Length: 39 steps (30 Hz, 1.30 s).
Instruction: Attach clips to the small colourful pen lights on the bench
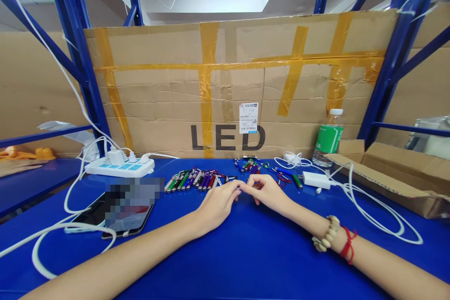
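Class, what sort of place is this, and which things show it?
Probably a workshop or warehouse bench: blue metal posts frame it, taped cardboard backs it, and small colourful tubes lie in a row.

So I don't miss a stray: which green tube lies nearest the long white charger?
The green tube just left of the charger, to the right of the right hand; the other green ones lie farther left.
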Motion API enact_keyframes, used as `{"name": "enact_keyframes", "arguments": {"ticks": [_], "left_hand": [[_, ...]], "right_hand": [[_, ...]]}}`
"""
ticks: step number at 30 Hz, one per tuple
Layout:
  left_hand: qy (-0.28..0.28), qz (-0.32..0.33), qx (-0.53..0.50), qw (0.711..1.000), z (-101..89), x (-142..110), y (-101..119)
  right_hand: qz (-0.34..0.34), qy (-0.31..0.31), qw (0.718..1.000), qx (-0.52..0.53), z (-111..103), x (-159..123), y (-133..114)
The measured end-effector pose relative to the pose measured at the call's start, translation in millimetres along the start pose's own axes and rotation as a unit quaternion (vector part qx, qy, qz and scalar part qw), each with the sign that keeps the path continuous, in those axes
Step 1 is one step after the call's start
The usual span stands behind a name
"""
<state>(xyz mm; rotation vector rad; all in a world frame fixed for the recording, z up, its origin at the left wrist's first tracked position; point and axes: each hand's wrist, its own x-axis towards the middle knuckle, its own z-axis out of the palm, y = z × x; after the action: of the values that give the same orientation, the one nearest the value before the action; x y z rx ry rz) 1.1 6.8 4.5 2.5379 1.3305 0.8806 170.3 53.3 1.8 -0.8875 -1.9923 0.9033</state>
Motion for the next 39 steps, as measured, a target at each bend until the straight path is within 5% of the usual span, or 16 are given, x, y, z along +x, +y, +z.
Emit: {"name": "enact_keyframes", "arguments": {"ticks": [19, 29, 39], "left_hand": [[-0.007, -0.041, 0.01, 0.999, 1.3, 2.4, -3.7], [0.011, -0.066, -0.025, 0.997, -0.2, 3.5, -2.0], [0.013, -0.023, -0.078, 0.997, 4.3, 4.2, -8.5]], "right_hand": [[-0.015, 0.011, 0.999, -0.043, 1.6, -4.0, -6.4], [-0.046, 0.065, 0.994, -0.079, 0.1, -2.2, -5.2], [-0.052, 0.055, 0.996, -0.057, -1.8, -2.0, -6.9]]}}
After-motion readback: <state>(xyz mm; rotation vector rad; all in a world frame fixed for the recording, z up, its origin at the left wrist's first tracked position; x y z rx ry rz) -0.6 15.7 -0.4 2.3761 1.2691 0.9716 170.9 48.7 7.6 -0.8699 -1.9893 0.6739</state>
